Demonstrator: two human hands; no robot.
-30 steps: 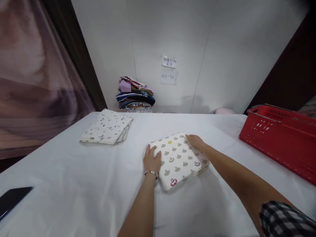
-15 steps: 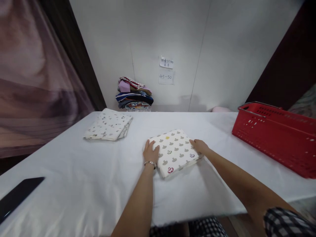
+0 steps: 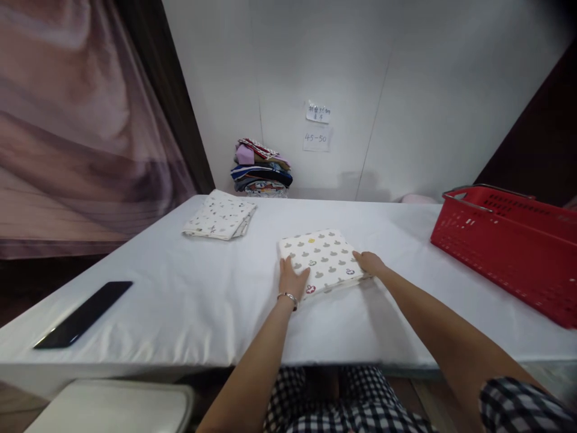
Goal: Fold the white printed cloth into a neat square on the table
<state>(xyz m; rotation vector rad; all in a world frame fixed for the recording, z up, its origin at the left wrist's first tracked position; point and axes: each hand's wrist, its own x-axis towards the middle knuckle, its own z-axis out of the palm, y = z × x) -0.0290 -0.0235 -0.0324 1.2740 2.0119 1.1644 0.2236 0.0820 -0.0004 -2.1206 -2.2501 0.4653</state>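
Note:
A folded white cloth (image 3: 322,260) printed with grey mushroom-like shapes lies on the white-covered table in front of me. A few of its shapes are yellow, purple and red. My left hand (image 3: 292,278) rests on its near left side, with thumb and fingers spread apart. At the right edge, my right hand (image 3: 369,263) has its fingers closed on the cloth's border; some of those fingers are hidden. Farther back on the left lies a second folded white cloth (image 3: 220,215) with small dark prints, out of reach of both hands.
A red plastic basket (image 3: 505,246) with metal handles stands at the right. A black phone-like slab (image 3: 85,313) lies near the front left edge. Behind the table, folded clothes (image 3: 261,171) are stacked by the wall. A white stool-like seat (image 3: 112,409) is below the table (image 3: 180,313).
My view has tilted down and turned slightly left, showing more of the table's front and the black slab. My left hand has slid toward the cloth's near corner; my right hand stays at the right edge.

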